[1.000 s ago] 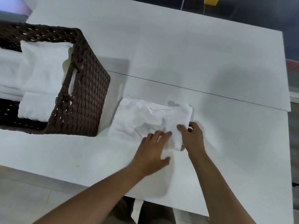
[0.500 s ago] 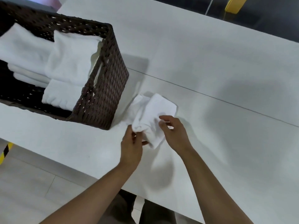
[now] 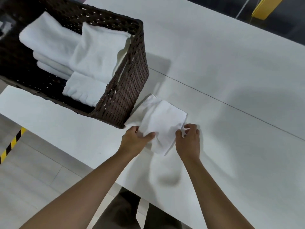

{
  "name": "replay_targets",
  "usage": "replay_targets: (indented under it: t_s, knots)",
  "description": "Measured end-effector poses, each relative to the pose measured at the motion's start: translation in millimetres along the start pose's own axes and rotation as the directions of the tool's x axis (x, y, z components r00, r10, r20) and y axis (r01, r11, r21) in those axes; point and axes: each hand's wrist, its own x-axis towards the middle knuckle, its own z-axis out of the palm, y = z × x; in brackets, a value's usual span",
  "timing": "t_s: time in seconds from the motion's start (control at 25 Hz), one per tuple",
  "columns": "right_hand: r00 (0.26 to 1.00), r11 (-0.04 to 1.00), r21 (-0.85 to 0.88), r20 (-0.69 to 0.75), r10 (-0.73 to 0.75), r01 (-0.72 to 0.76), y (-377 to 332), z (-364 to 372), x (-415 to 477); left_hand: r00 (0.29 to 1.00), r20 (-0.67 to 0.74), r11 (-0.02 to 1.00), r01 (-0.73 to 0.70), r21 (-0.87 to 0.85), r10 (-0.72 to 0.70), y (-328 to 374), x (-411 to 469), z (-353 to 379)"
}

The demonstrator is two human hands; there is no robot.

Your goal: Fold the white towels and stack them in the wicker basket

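Between the fingers point(image 3: 179, 132) of both hands a folded white towel point(image 3: 162, 123) is held over the bench point(image 3: 231, 76). Its left edge is pinched by the left hand point(image 3: 133, 141), the thumb laid on top and the other fingers tucked beneath the cloth. Its right edge is gripped by the right hand point(image 3: 189, 139), whose fingers are curled round a corner of the fabric. The near end of the towel hangs below the fingers, and a soft shadow is cast on the bench beneath it; whether the far end touches the bench cannot be told.

Just beyond the left fingers and to their left, a dark wicker basket point(image 3: 127, 90) is set on the bench, its near corner close to the towel's far end. Folded towels are stacked inside it: a nearer stack point(image 3: 99, 53) against the wall closest to the fingers, and a farther stack point(image 3: 47, 40) to the left of that.

A thin seam point(image 3: 231, 104) is drawn across the bench beyond the right fingers. Far beyond them, a yellow object point(image 3: 264, 7) is partly seen at the top edge. Left of the arms, pale floor point(image 3: 33, 179) with a strip of yellow-and-black tape point(image 3: 11, 146) is visible past the bench edge.
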Motion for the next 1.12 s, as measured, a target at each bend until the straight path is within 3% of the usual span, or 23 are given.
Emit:
replay_targets:
  t_s: [0.12, 0.2, 0.32, 0.4, 0.52, 0.64, 0.72, 0.8, 0.88, 0.96, 1.12]
  knots:
    - [0.968, 0.964, -0.097, -0.016, -0.249, 0.246, -13, -7, 22, 0.992, 0.001, 0.976, -0.121, 0.181, 0.123, 6, 1, 6]
    - [0.924, 0.925, -0.068, 0.122, -0.363, 0.373, -41, -15, 47, 0.951, 0.003, 0.931, -0.305, 0.203, 0.311, 3, -3, 6]
    - [0.809, 0.968, 0.13, 0.533, -0.249, 0.212, -76, -19, 80, 0.876, -0.012, 0.861, -0.472, 0.187, 0.483, -6, -3, -2]
    - [0.722, 0.979, 0.037, 0.67, -0.174, 0.202, -81, -20, 93, 0.862, -0.016, 0.854, -0.499, 0.144, 0.506, -9, -3, -7]
    - [0.676, 0.961, -0.111, 0.731, -0.093, 0.252, -79, -34, 103, 0.901, 0.017, 0.9, -0.435, 0.035, 0.434, -10, 3, -14]
    - [0.595, 0.97, -0.037, 0.795, -0.117, 0.241, -72, -48, 100, 0.943, -0.081, 0.922, -0.332, -0.2, 0.322, -14, 10, -16]
    - [0.631, 0.97, 0.075, 0.747, -0.209, 0.233, -71, -45, 95, 0.963, -0.221, 0.897, -0.229, -0.378, 0.153, -12, 12, -13]
    - [0.71, 0.95, 0.094, 0.644, -0.285, 0.297, -67, -30, 92, 0.984, -0.177, 0.822, -0.128, -0.556, 0.034, -8, 9, -5]
    - [0.77, 0.91, 0.008, 0.53, -0.355, 0.414, -61, -13, 92, 0.989, -0.146, 0.854, -0.08, -0.514, 0.005, -13, 8, 5]
    - [0.813, 0.875, -0.109, 0.437, -0.383, 0.471, -59, 0, 89, 0.973, -0.217, 0.92, -0.014, -0.391, -0.077, -20, 8, 10]
    - [0.848, 0.836, -0.239, 0.345, -0.402, 0.494, -58, 21, 87, 0.895, -0.326, 0.906, 0.168, -0.389, -0.306, -21, 13, 23]
